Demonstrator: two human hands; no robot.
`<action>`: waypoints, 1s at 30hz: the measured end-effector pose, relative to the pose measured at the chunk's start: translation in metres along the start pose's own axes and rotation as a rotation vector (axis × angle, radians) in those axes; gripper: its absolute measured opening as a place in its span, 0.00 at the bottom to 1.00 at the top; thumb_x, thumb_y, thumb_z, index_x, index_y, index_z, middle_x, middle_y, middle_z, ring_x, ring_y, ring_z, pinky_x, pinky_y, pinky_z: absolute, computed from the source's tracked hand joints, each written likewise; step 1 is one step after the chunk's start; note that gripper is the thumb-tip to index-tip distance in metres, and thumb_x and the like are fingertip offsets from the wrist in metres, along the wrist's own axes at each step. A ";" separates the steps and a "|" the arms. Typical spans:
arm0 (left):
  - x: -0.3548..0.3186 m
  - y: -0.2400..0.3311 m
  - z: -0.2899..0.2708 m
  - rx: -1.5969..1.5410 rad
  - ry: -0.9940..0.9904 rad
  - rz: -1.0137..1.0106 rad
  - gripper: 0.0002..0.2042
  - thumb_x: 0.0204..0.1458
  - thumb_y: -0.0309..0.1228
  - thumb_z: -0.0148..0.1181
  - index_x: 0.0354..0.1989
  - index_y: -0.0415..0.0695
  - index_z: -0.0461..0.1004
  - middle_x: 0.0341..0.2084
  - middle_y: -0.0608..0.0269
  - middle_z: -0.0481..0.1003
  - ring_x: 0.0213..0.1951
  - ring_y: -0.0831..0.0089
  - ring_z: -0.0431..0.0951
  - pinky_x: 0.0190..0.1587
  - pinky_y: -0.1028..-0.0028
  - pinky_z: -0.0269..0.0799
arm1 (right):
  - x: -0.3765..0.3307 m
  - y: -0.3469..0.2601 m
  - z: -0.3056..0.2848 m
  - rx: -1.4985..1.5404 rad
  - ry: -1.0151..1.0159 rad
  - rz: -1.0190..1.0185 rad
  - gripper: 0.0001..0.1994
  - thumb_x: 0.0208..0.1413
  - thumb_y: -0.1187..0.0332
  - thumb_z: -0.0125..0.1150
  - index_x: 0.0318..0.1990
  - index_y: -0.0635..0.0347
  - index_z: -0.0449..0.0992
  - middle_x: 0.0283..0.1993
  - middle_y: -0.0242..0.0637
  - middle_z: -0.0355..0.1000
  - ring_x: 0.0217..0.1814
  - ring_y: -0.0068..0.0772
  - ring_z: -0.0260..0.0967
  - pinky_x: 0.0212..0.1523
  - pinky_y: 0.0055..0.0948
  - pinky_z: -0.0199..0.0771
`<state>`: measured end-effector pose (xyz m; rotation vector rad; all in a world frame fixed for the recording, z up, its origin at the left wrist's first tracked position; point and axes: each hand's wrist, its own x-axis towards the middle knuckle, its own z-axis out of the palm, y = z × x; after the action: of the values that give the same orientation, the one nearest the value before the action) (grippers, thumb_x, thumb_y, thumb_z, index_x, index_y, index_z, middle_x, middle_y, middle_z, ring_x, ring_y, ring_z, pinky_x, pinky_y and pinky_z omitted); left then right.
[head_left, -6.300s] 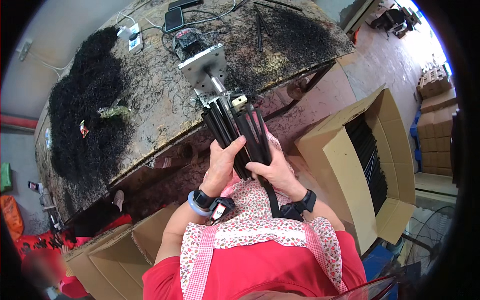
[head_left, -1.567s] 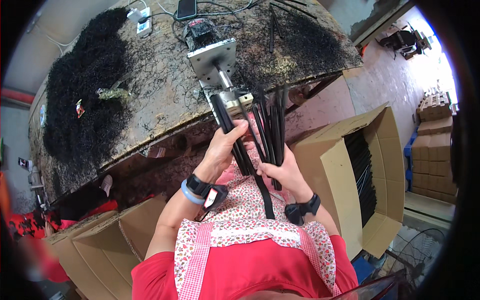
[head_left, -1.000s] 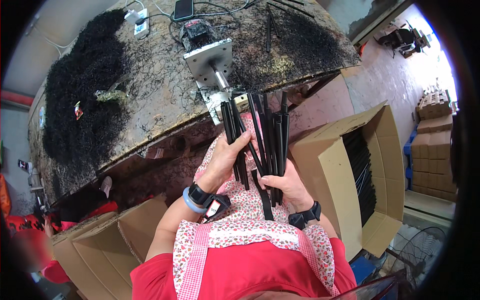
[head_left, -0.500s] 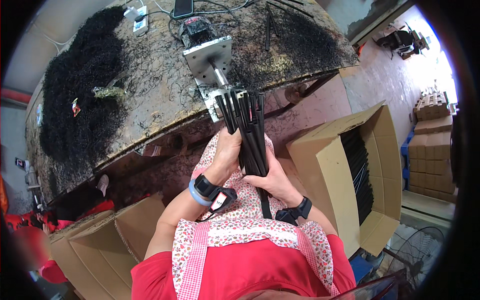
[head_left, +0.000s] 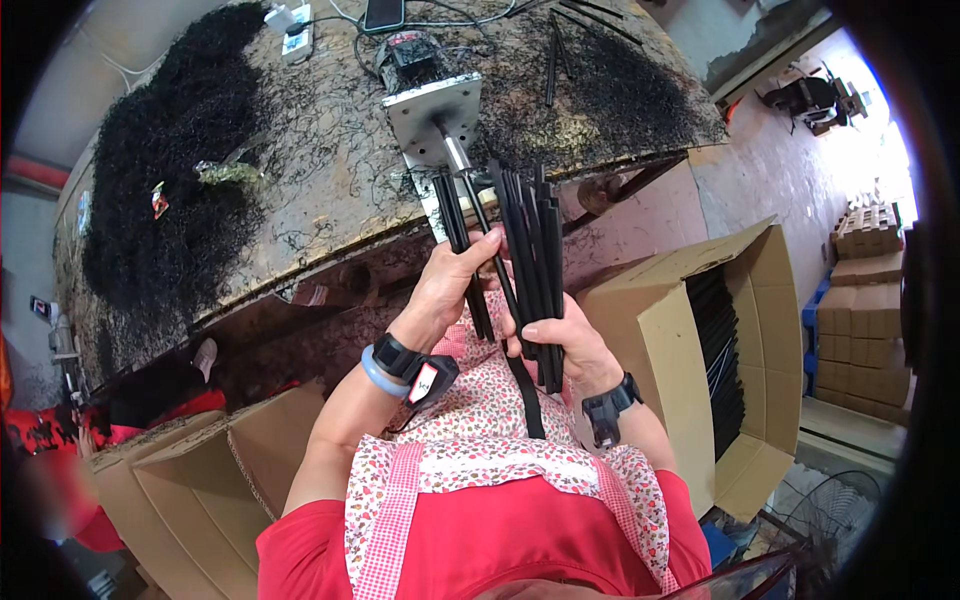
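My left hand [head_left: 437, 287] is closed around a few thin black tubes [head_left: 453, 212], fingers pinching near their middle. A thicker bundle of black tubes [head_left: 533, 255] stands in my right hand [head_left: 577, 345], gripped near the lower ends. Between the two groups, a single black tube [head_left: 482, 212] slants from the tip of a metal shaft [head_left: 456, 153] down toward my right fingers. Whether its far end sits on the shaft or just touches it, I cannot tell. The shaft sticks out of a metal plate [head_left: 435, 117] fixed to a motor [head_left: 412, 60] on the workbench.
Curly black shavings [head_left: 170, 170] heap on the left of the workbench [head_left: 330, 200]. Loose black tubes [head_left: 551, 70], a phone [head_left: 384, 14] and a power strip [head_left: 297, 42] lie farther back. An open carton [head_left: 645, 340] at right holds many black tubes; another carton [head_left: 200, 480] stands left.
The single bundle has been split: my left hand has drawn a few tubes away to the left, and the rest stay in my right hand, which has shifted right. One tube now meets the shaft.
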<state>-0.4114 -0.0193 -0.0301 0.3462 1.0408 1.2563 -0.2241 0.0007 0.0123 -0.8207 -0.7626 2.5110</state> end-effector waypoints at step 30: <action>-0.002 0.011 0.000 0.047 0.077 0.098 0.12 0.58 0.41 0.57 0.36 0.43 0.75 0.24 0.70 0.74 0.21 0.84 0.68 0.23 0.81 0.63 | 0.006 -0.007 0.022 -0.167 0.098 -0.006 0.24 0.42 0.75 0.67 0.49 0.66 0.67 0.39 0.39 0.74 0.36 0.29 0.74 0.40 0.27 0.76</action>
<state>-0.4175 -0.0171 -0.0213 0.3910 1.1322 1.3432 -0.2411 0.0006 0.0293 -0.9876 -0.9495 2.4063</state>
